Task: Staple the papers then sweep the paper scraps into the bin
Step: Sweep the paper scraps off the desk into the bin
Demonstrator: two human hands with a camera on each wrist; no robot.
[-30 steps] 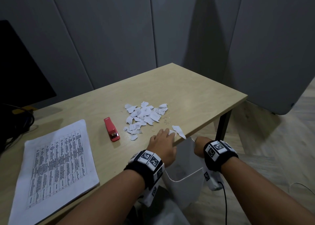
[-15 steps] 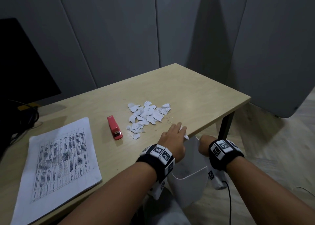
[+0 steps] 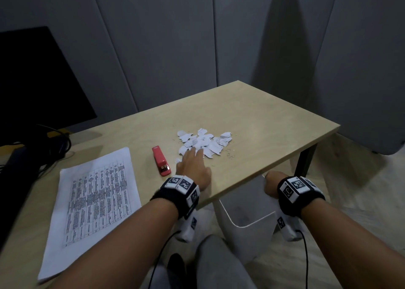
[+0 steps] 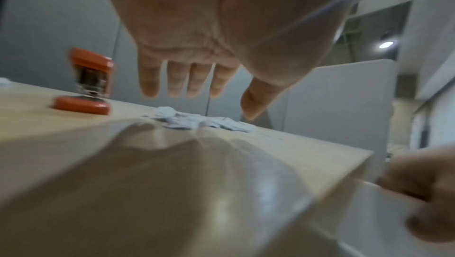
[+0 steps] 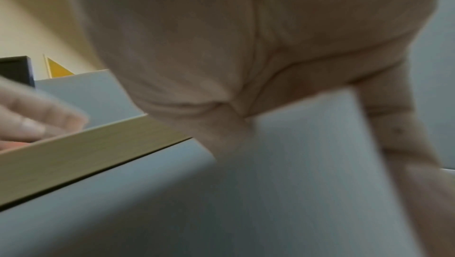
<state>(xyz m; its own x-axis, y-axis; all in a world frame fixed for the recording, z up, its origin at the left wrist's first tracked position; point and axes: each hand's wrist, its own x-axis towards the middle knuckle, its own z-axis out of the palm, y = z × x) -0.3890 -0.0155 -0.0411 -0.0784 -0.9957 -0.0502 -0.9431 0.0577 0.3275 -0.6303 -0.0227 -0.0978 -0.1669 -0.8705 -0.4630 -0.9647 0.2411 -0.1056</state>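
Your left fingers (image 4: 176,80) hover straight over one scrap pile (image 3: 202,143); your right hand (image 3: 271,184) apparently grips one bin (image 3: 254,223) below the worktop (image 3: 274,122) edge. One stapler (image 3: 161,163), one paper stack (image 3: 96,199).

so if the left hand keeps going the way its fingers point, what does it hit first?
The paper scraps: the left hand points at the pile with straight fingers, fingertips at its near edge. Contact is unclear.

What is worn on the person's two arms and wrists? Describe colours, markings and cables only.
Both forearms are bare, with no sleeves. Each wrist has a black band carrying white blocks printed with square black-and-white markers. A thin black cable trails from each wrist unit.
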